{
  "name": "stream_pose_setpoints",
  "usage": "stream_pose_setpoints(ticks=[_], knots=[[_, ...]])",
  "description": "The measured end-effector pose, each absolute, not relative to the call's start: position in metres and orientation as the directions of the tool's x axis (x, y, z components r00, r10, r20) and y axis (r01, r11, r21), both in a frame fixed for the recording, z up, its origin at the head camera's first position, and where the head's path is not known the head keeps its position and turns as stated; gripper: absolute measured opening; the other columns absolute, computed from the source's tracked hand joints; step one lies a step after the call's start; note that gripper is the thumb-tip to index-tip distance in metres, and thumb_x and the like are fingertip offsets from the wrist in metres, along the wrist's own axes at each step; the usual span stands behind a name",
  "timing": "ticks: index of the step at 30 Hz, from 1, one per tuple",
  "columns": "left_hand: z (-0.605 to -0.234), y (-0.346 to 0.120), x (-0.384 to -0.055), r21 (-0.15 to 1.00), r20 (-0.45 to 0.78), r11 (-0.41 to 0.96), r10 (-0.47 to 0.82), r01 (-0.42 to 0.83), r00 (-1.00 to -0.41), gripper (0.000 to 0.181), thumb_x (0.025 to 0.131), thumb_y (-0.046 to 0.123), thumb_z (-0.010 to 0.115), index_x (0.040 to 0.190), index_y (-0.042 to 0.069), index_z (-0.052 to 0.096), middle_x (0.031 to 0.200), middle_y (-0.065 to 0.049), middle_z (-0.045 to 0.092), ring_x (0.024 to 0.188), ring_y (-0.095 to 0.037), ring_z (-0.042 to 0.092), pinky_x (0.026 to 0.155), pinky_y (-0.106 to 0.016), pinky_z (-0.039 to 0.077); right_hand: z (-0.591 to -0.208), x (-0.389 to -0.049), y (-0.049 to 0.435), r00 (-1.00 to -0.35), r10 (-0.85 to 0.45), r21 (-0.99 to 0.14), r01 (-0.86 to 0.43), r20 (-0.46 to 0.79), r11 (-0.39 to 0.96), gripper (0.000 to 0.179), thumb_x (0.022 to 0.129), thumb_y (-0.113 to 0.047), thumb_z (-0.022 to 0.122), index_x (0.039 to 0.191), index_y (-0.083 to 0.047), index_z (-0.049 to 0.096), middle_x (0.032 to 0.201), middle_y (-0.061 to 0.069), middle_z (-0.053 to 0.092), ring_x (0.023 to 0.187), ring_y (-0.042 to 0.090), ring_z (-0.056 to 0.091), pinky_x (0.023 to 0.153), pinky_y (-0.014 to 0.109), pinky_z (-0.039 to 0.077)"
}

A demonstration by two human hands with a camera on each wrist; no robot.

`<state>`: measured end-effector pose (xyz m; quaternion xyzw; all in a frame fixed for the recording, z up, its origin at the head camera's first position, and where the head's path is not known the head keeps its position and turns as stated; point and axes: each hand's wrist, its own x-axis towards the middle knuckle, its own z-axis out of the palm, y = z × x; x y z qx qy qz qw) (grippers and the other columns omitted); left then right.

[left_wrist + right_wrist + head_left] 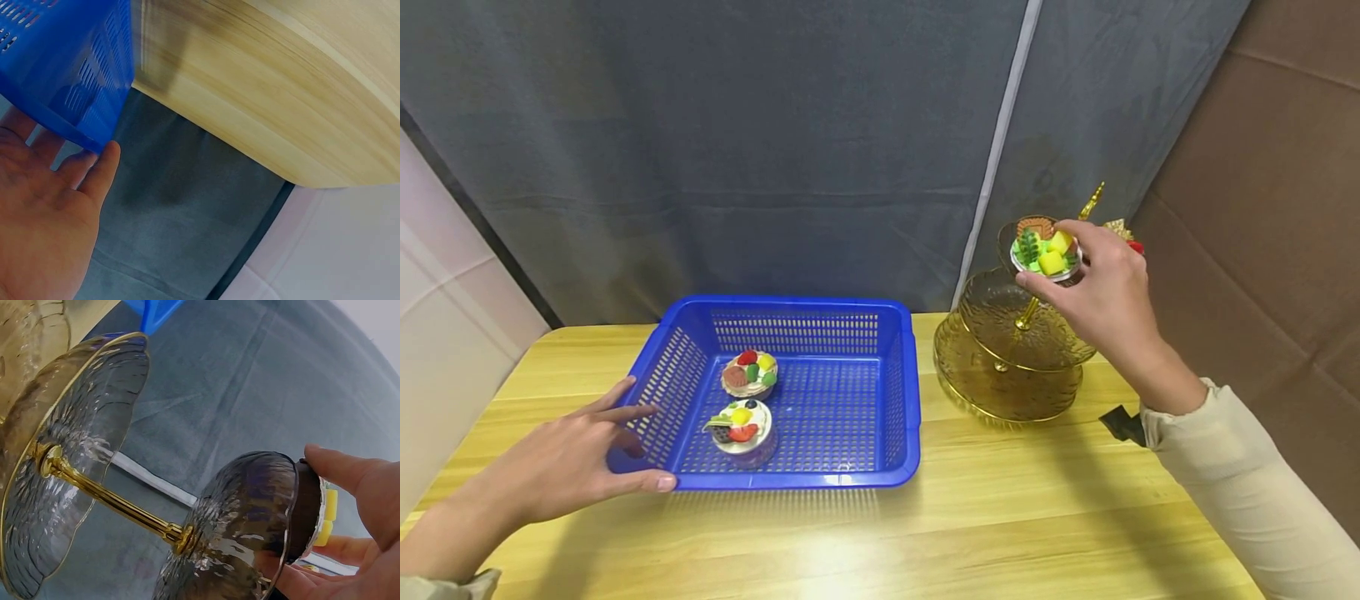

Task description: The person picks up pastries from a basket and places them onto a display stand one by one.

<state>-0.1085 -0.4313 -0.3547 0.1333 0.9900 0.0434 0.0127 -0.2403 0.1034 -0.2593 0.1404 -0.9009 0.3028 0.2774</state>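
My right hand holds a small toy dessert cup between thumb and fingers. The cup is topped with yellow cubes, a green leaf and a brown biscuit piece. It is right at the top bowl of a tiered amber glass stand, overlapping the bowl's rim in the right wrist view. My left hand rests with spread fingers on the left rim of a blue plastic basket, its thumb at the near corner. Inside the basket lie a fruit-topped tart and a fruit-topped dessert cup.
The stand's gold stem joins its tiers. More decorations, one of them red, show behind my right hand. A black object lies near my right sleeve. A grey curtain hangs behind the wooden table.
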Motion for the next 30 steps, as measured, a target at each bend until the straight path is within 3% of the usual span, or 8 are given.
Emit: stream_pose_setpoints(ticks=[5, 8, 14, 22, 30], knots=[[-0.355, -0.431, -0.108, 0.09, -0.014, 0.961, 0.265, 0.263, -0.964, 0.052, 0.076, 0.065, 0.073, 0.091, 0.016, 0.08, 0.131, -0.023, 0.062, 0.139, -0.052, 0.032, 0.08, -0.065, 0.049, -0.263, -0.241, 0.101, -0.791, -0.082, -0.44, -0.419, 0.606, 0.794, 0.064, 0.077, -0.031, 0.086, 0.129, -0.002, 0.062, 0.119, 0.02, 0.063, 0.096, 0.035, 0.059, 0.094, 0.059, 0.037], [-0.355, -0.431, -0.108, 0.09, -0.017, 0.961, 0.263, 0.26, -0.965, 0.052, 0.076, 0.065, 0.073, 0.091, 0.016, 0.08, 0.131, -0.023, 0.062, 0.139, -0.052, 0.032, 0.08, -0.065, 0.049, -0.265, -0.24, 0.1, -0.771, -0.066, -0.433, -0.424, 0.634, 0.796, 0.062, 0.077, -0.033, 0.085, 0.126, -0.002, 0.064, 0.116, 0.02, 0.063, 0.105, 0.037, 0.058, 0.093, 0.061, 0.037], [-0.355, -0.431, -0.108, 0.088, -0.014, 0.962, 0.262, 0.259, -0.965, 0.051, 0.076, 0.066, 0.073, 0.09, 0.017, 0.08, 0.131, -0.023, 0.062, 0.138, -0.052, 0.033, 0.079, -0.065, 0.05, -0.268, -0.24, 0.099, -0.707, -0.031, -0.412, -0.447, 0.707, 0.794, 0.054, 0.075, -0.03, 0.086, 0.114, 0.001, 0.065, 0.106, 0.02, 0.06, 0.098, 0.039, 0.057, 0.086, 0.061, 0.041], [-0.355, -0.432, -0.108, 0.094, -0.02, 0.962, 0.26, 0.257, -0.966, 0.05, 0.076, 0.065, 0.073, 0.09, 0.018, 0.08, 0.133, -0.022, 0.061, 0.141, -0.051, 0.029, 0.079, -0.066, 0.049, -0.264, -0.238, 0.101, -0.682, -0.026, -0.406, -0.465, 0.731, 0.786, 0.052, 0.076, -0.025, 0.085, 0.116, 0.002, 0.065, 0.103, 0.02, 0.061, 0.093, 0.036, 0.058, 0.083, 0.057, 0.042], [-0.355, -0.433, -0.108, 0.102, -0.011, 0.957, 0.274, 0.272, -0.962, 0.047, 0.077, 0.064, 0.073, 0.09, 0.019, 0.08, 0.132, -0.02, 0.062, 0.144, -0.048, 0.026, 0.082, -0.067, 0.048, -0.253, -0.228, 0.107, -0.71, 0.011, -0.453, -0.437, 0.704, 0.777, 0.056, 0.075, -0.029, 0.087, 0.121, -0.005, 0.066, 0.113, 0.017, 0.063, 0.1, 0.034, 0.061, 0.085, 0.056, 0.04]])
